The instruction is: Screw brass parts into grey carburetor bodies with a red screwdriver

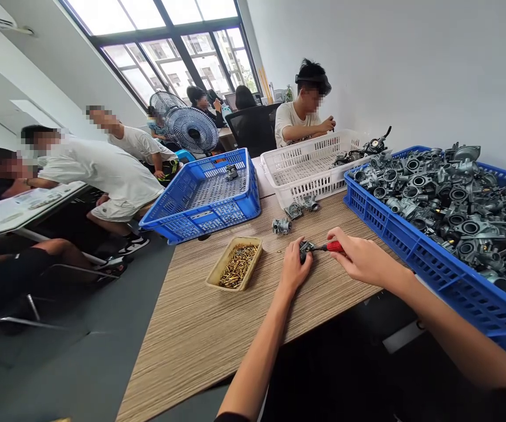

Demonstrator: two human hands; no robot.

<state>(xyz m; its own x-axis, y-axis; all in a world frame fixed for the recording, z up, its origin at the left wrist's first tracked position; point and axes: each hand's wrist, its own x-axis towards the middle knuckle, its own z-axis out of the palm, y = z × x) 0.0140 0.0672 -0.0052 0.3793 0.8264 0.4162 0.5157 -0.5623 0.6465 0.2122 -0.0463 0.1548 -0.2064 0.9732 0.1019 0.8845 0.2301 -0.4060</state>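
Near the middle of the wooden table [200, 310], my left hand [295, 266] is wrapped round a small grey carburetor body [306, 248] and steadies it on the tabletop. Closed on the red handle of a screwdriver [334, 246] is my right hand [358, 258]. The screwdriver lies nearly level, its dark shaft pointing left to the carburetor body; the exact contact at the tip is too small to make out. To the left of my left hand stands a yellowish tub [212, 280] of small brass parts. Just beyond my hands lies another carburetor body [281, 225].
A blue crate [415, 246] heaped with carburetor bodies stands at the right. Behind are a white crate [309, 190] with a few parts and a blue crate [217, 217] holding one part. A co-worker [299, 117] sits across the table; other people sit at the left near a fan [192, 130].
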